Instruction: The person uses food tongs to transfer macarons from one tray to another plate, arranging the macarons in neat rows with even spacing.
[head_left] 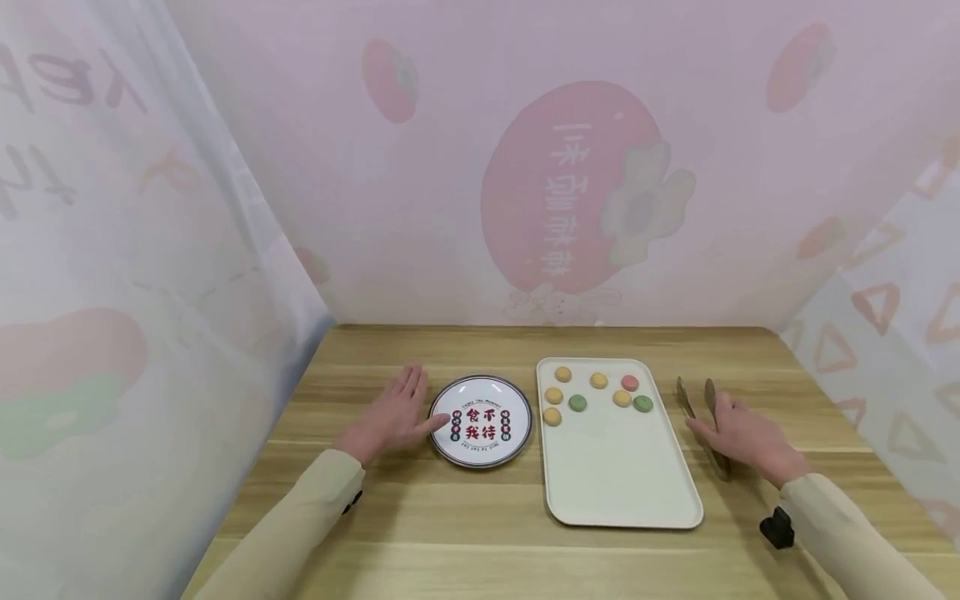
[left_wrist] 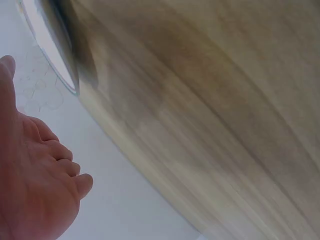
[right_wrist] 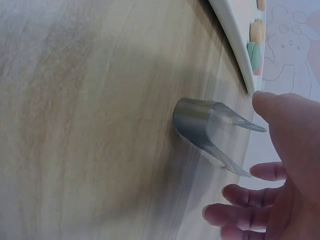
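Note:
A round white plate [head_left: 480, 398] with red characters and a dark rim lies on the wooden table. My left hand [head_left: 393, 414] lies flat beside it, thumb touching its left rim; the plate rim [left_wrist: 50, 45] also shows in the left wrist view near my left hand [left_wrist: 35, 185]. A cream rectangular tray [head_left: 618, 475] holds several small round sweets [head_left: 597, 381] in yellow, green and pink at its far end. Metal tongs [head_left: 708, 421] lie right of the tray. My right hand [head_left: 742, 433] hovers over them, fingers spread. In the right wrist view my right hand [right_wrist: 270, 185] is just above the tongs [right_wrist: 210, 127].
Pink printed curtains enclose the table on the left, back and right. Bare wood [head_left: 465, 525] stretches along the near edge in front of plate and tray. The tray's edge [right_wrist: 235, 47] with sweets shows at the top of the right wrist view.

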